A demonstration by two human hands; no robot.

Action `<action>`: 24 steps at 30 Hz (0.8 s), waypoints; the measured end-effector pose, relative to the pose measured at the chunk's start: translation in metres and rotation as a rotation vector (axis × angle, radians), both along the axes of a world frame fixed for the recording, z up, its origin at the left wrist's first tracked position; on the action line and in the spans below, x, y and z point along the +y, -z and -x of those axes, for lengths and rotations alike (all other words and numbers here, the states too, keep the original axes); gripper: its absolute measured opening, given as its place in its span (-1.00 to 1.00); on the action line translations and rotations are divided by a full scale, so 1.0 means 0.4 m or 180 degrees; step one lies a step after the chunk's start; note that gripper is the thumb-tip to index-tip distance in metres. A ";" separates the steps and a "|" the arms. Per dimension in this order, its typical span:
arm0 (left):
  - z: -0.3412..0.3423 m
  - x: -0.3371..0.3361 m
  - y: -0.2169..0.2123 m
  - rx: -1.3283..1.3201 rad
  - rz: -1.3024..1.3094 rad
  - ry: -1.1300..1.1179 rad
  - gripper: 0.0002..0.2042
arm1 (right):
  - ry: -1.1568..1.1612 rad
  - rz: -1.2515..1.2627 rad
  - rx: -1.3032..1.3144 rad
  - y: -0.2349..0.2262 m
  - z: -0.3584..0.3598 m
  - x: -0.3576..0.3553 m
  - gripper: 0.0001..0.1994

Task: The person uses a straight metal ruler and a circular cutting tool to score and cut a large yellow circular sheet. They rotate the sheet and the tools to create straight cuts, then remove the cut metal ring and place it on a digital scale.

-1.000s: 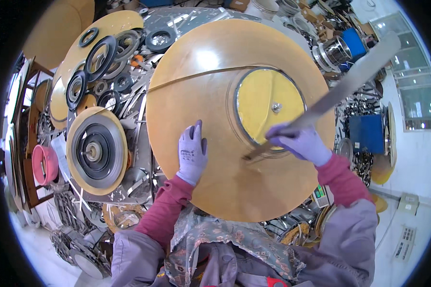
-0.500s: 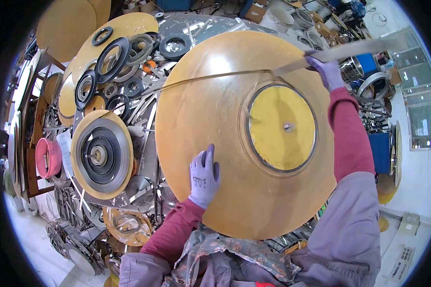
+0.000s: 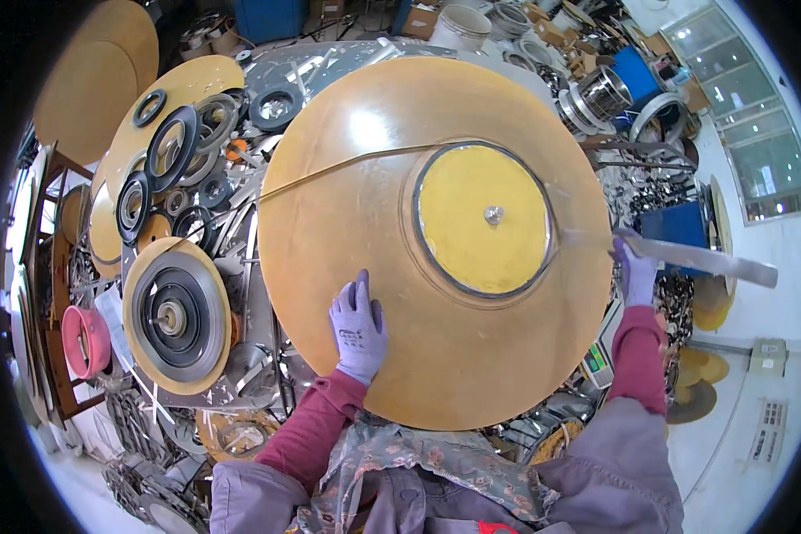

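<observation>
A large golden-brown disc lies flat before me, with a yellow round centre plate and a small metal bolt in its middle. My left hand, in a purple glove, rests flat on the disc near its front edge. My right hand, also gloved, is at the disc's right rim and grips a long flat metal bar that sticks out to the right. A thin curled strip runs across the disc's far left part.
Left of the disc lie several black and metal rings on other golden discs, one ringed disc closest. A pink bowl-like part sits far left. Blue bins, metal drums and scrap crowd the right and back.
My right hand with the metal bar swung from the centre plate up to the far right rim, then down along the right edge. My left hand slid slightly right on the disc.
</observation>
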State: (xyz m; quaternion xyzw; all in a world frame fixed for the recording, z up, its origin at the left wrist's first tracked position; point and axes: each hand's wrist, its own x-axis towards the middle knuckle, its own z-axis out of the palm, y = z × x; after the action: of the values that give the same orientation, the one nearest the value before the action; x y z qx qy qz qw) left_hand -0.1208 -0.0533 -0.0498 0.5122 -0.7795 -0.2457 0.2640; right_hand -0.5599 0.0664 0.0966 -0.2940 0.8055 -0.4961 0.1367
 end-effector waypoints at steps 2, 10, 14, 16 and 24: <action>0.004 0.000 -0.004 0.0018 -0.0029 0.0009 -0.40 | 0.0173 -0.0054 -0.0149 0.005 -0.037 0.070 -0.65; -0.015 -0.021 0.018 -0.0189 0.0242 0.0102 -0.39 | -0.1222 0.0410 -0.0376 -0.103 -0.266 -0.187 -0.71; -0.007 -0.027 0.005 -0.0069 0.0174 0.0146 -0.38 | -0.2569 0.0197 -0.0393 0.015 -0.348 -0.505 -0.77; -0.012 -0.023 0.008 -0.0008 0.0163 0.0103 -0.38 | -0.2941 0.0022 -0.0291 0.030 -0.336 -0.641 -0.79; -0.003 0.003 0.011 -0.0013 0.0075 0.0014 -0.39 | -0.1807 0.0067 0.0273 0.010 0.007 -0.669 -0.74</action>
State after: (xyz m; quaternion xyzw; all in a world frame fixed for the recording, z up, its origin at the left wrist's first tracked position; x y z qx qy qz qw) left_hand -0.1197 -0.0520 -0.0541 0.5078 -0.7840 -0.2361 0.2679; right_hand -0.5627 -0.2012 0.0924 -0.5299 0.6908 -0.4333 0.2329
